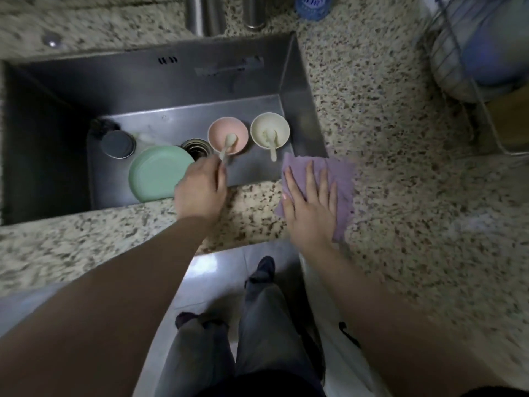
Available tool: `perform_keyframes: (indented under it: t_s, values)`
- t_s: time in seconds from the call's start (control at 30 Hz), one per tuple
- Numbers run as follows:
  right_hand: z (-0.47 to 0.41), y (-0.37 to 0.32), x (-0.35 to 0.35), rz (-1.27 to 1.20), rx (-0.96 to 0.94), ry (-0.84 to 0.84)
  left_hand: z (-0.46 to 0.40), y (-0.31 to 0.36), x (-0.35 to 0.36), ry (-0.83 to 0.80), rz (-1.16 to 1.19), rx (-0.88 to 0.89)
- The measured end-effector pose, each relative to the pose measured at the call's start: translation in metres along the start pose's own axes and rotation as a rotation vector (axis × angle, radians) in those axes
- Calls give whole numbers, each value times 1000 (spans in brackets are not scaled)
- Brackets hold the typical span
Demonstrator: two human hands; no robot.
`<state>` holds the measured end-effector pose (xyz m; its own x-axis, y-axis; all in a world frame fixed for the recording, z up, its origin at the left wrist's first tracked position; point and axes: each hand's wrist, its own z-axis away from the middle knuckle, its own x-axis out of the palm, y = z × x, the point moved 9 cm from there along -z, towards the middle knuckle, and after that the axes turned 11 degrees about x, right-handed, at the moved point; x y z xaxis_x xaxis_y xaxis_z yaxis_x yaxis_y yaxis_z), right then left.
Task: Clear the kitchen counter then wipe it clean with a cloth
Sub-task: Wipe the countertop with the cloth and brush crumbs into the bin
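Right now your left hand (200, 187) reaches over the front rim of the sink (160, 78), fingers curled closed around the handle of a pale spoon (227, 147). The spoon's bowl end rests inside the pink bowl (219, 133), which stands on the sink floor. Your right hand (310, 202) lies flat, palm down, on the purple cloth (340, 179), with all fingers straight and slightly spread; it grips nothing, only presses. The cloth sits on the speckled stone counter (400, 181) at the sink's near right corner, and its far left edge overhangs the sink rim a little.

Inside the sink, a cream bowl (262, 130) with its own spoon (272, 147) stands just beside the pink one, close to the right wall. A green plate (154, 173) leans at the front, partly under your left wrist, next to the drain (197, 147). A dark round lid or cup (118, 144) sits to the left of the plate; you cannot tell which it is.

To the right of the cloth the counter runs open and bare as far as a wire rack (458, 67) at the far right corner. A blue bottle cap (313, 5) shows behind the sink. The strip of counter between your two hands is narrow, with the front edge just below your wrists.
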<state>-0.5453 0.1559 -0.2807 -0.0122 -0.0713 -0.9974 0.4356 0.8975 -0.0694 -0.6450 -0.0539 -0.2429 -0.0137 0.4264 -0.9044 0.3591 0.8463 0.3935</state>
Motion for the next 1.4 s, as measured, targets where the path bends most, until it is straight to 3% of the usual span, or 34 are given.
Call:
perform_keyframes:
  t_s: [0.2,0.43,0.7,1.0,1.03,1.17,1.4]
  values:
    - [42,-81,9,-9,58,-82,59,-100,-65,38,14,-51]
    - [102,-225,20,-17,-95,-111,141,-222,-145,145,-129,-160]
    - [167,-371,33,-2,-231,-166,217,-323,-205,206,-100,-256]
    - [228,-501,49,-24,-419,-183,254,-379,-233,204,-77,-340]
    - [225,-542,55,-7,-472,-210,250,-412,-241,197,-80,-414]
    - [201,-594,58,-4,-584,-194,215,-439,-242,162,-61,-463]
    - [201,-603,55,27,-708,-142,201,-437,-244,132,-71,-459]
